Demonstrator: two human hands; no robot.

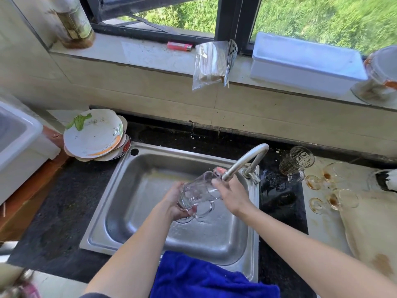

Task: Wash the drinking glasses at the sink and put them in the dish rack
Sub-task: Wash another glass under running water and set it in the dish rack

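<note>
A clear glass mug [198, 191] with a handle is tilted over the steel sink [139, 168], its mouth right at the spout of the tap [247, 160]. My left hand [175, 202] grips its base from below. My right hand [231, 193] holds its upper side near the rim. On the counter to the right of the sink wait more glasses: a patterned glass mug [297, 163] lying on its side and two stained wine glasses [332, 172] [341, 200], also lying down. No dish rack can be made out for sure.
A blue cloth [206, 278] hangs over the sink's front edge. Dirty plates [94, 134] are stacked at the sink's back left corner. A white plastic bin [15, 136] stands at far left. The windowsill holds a bag of chopsticks [209, 63], a lighter [179, 46] and a white box [305, 61].
</note>
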